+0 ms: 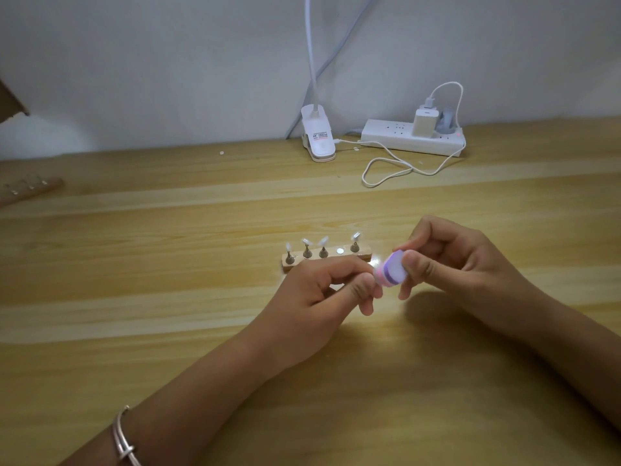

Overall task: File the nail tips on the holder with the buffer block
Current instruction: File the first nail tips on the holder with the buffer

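Note:
A small wooden holder (364, 255) lies on the table, with several metal stands carrying clear nail tips (306, 243); one magnet spot (340, 251) on it is bare. My right hand (453, 260) grips a white, purple and pink buffer block (391, 271) between thumb and fingers, just in front of the holder's right end. My left hand (316, 297) pinches something small against the block's left side; the pinched thing is hidden by my fingertips.
A white clip lamp (317, 136) and a white power strip (413, 137) with a charger and a looping cable (386, 169) sit at the table's back edge by the wall. Another wooden holder (30, 190) lies at the far left. A silver bangle (122, 438) circles my left wrist.

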`<action>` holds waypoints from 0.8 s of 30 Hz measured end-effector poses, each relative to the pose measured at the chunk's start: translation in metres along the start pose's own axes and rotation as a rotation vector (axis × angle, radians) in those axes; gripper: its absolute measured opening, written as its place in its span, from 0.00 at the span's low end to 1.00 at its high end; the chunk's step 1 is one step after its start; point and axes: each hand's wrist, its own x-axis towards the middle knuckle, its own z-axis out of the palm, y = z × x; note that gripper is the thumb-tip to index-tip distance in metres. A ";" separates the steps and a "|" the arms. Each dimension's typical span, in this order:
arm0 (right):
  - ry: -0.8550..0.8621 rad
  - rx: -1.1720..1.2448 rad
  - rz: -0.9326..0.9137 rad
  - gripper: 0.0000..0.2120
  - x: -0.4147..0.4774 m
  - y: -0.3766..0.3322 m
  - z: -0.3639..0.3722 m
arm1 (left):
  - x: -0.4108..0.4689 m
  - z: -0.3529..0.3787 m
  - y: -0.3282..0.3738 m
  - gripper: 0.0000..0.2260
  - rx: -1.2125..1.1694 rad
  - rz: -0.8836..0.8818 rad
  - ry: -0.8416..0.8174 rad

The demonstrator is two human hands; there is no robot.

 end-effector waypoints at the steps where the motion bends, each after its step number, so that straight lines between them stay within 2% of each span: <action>1: -0.018 0.003 -0.003 0.08 0.000 0.001 0.002 | 0.000 0.000 0.000 0.09 0.005 0.008 -0.002; 4: -0.058 -0.002 -0.012 0.13 -0.002 0.001 0.008 | 0.000 -0.001 0.000 0.10 0.018 0.031 0.000; 10: -0.014 -0.021 0.005 0.08 0.000 0.000 -0.001 | 0.000 0.000 -0.001 0.10 0.032 0.027 -0.013; 14: -0.082 0.017 -0.024 0.13 -0.003 0.001 0.009 | 0.000 -0.002 -0.001 0.11 0.046 0.050 -0.024; 19: -0.020 -0.014 0.015 0.09 0.000 0.001 -0.004 | 0.001 0.001 -0.001 0.11 0.006 0.035 -0.037; 24: -0.082 0.026 -0.031 0.12 -0.003 0.003 0.006 | 0.000 -0.001 -0.002 0.12 0.001 0.057 -0.067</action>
